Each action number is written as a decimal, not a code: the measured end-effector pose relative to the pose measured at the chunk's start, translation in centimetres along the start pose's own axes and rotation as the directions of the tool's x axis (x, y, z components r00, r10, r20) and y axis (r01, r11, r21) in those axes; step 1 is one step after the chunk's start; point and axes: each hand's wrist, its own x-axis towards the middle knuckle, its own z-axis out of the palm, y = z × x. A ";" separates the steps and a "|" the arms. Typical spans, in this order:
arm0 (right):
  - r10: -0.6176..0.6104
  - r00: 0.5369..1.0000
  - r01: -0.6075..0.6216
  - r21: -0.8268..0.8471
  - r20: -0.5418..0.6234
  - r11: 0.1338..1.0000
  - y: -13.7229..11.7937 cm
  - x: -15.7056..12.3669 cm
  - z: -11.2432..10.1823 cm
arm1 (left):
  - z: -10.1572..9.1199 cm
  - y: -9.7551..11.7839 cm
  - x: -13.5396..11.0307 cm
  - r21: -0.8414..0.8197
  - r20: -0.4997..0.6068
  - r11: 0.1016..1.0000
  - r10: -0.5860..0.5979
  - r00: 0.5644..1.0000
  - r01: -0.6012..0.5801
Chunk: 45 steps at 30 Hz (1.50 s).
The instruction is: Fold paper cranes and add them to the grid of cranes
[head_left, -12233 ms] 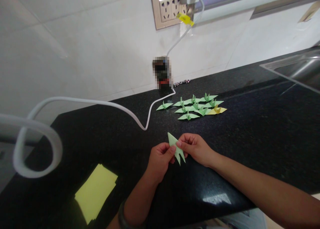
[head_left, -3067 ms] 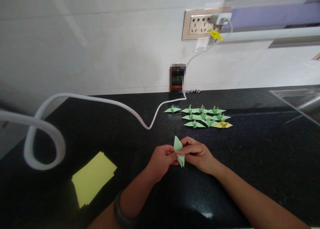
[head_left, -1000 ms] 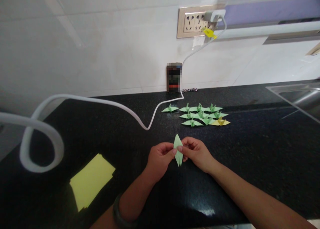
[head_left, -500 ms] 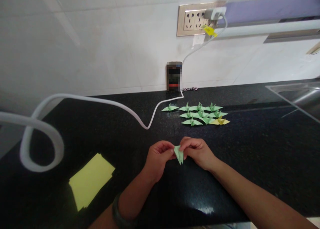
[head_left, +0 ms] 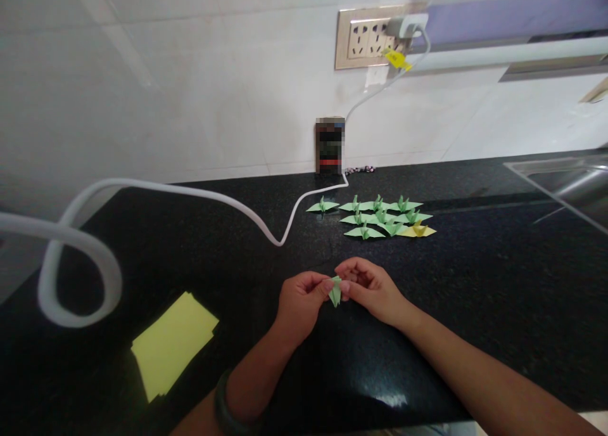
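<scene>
A small piece of folded green paper [head_left: 335,292] is held above the black countertop, its point hanging down. My left hand [head_left: 304,300] pinches its left side between thumb and fingers. On the other side, my right hand [head_left: 373,290] has its thumb against the paper's right edge, with the fingers curled behind. Parts of the paper are hidden under the fingertips. Beyond my hands stand several green paper cranes [head_left: 365,232] in rows, with one yellow paper crane [head_left: 420,230] at the near right end.
A stack of yellow paper sheets [head_left: 173,344] lies on the black countertop [head_left: 247,372] at left. One thick white cable [head_left: 223,198] loops across the left side. A blurred-out upright device [head_left: 329,146] leans against the wall below a socket panel [head_left: 365,40]. The sink [head_left: 570,176] is at far right.
The folded paper has turned and looks narrower, shifting slightly left. My right thumb has come down onto its edge and the right fingers have moved behind it.
</scene>
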 end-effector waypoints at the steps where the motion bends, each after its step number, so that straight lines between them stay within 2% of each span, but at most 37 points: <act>1: 0.027 1.000 -0.027 -0.012 -0.003 1.000 0.0 0.1 0.0 | 0.0 0.0 0.0 0.027 0.001 0.999 0.017 1.000 -0.017; 6: 0.050 0.998 -0.049 -0.024 0.025 0.999 0.0 0.2 -0.2 | 0.0 0.2 -0.3 0.151 0.017 0.985 0.087 0.996 -0.088; 9: 0.046 0.999 -0.045 -0.027 0.027 0.999 -0.1 0.1 -0.1 | 0.0 0.1 -0.3 0.165 0.040 0.980 0.103 0.994 -0.108; 12: 0.030 0.999 -0.032 -0.053 -0.040 0.998 -0.3 0.0 0.1 | 0.2 0.1 -0.3 0.050 0.078 0.998 0.045 0.996 -0.049; 15: -0.006 0.992 -0.001 -0.054 -0.125 0.999 -0.4 0.0 0.2 | 0.5 0.2 -0.2 -0.103 0.194 0.993 -0.044 0.980 0.065; 18: -0.028 0.986 0.019 -0.054 -0.162 0.998 -0.2 0.1 0.1 | 0.6 0.4 -0.2 -0.142 0.236 0.978 -0.117 0.965 0.153; 22: -0.014 0.992 0.013 -0.002 -0.127 1.000 0.2 0.2 -0.2 | 0.6 0.0 -0.1 -0.135 0.189 0.982 -0.109 0.976 0.136; 27: 0.030 0.997 -0.025 0.086 -0.068 0.996 0.4 0.1 -0.2 | 0.6 -0.6 -0.1 -0.182 0.230 0.971 -0.110 0.967 0.154; 32: 0.037 0.997 -0.031 0.096 -0.063 0.995 0.3 0.1 -0.1 | 0.6 -0.6 -0.2 -0.212 0.276 0.962 -0.110 0.955 0.172; 40: 0.040 0.998 -0.036 0.069 -0.057 0.997 0.3 0.1 -0.2 | 0.6 -0.5 0.0 -0.146 0.233 0.982 -0.086 0.969 0.122; 45: 0.086 0.996 -0.082 0.198 -0.008 0.977 0.7 0.0 -0.3 | 0.5 -0.4 -0.1 -0.147 0.250 0.981 -0.090 0.964 0.130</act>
